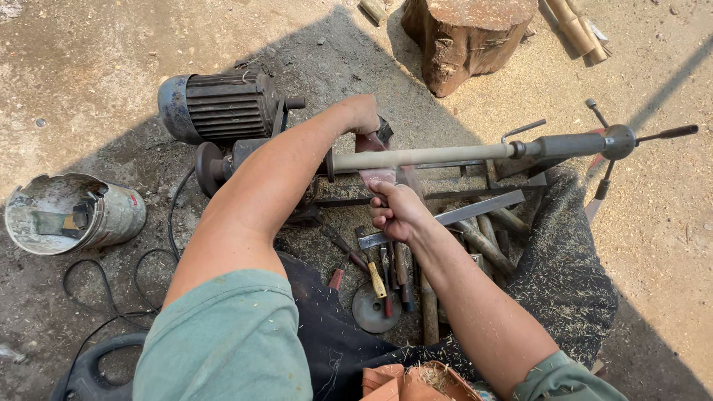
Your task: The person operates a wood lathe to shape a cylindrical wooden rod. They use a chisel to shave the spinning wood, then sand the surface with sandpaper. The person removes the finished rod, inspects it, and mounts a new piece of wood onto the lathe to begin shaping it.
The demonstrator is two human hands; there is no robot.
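1. Head view: the left hand (pixel 362 113) reaches across a pale wooden spindle (pixel 420 157) mounted on a ground-level lathe, fingers curled over a reddish strip of abrasive paper (pixel 375 175) at the spindle's far side.
2. The right hand (pixel 397 212) is clenched on the same strip's near end, just below the spindle, so the strip loops around the wood.
3. The spindle runs level from a dark disc (pixel 329 164) at its left end to the tailstock (pixel 587 142) at its right end, which carries a handwheel with spoke handles.
4. Left of the spindle, an electric motor (pixel 219 108) lies on the dirt; farther left lies a dented metal can (pixel 70 213) on its side.
5. Below the spindle, chisels (pixel 386 275) and turned sticks lie in sawdust.
6. Beyond the spindle stands a tree stump (pixel 468 37).
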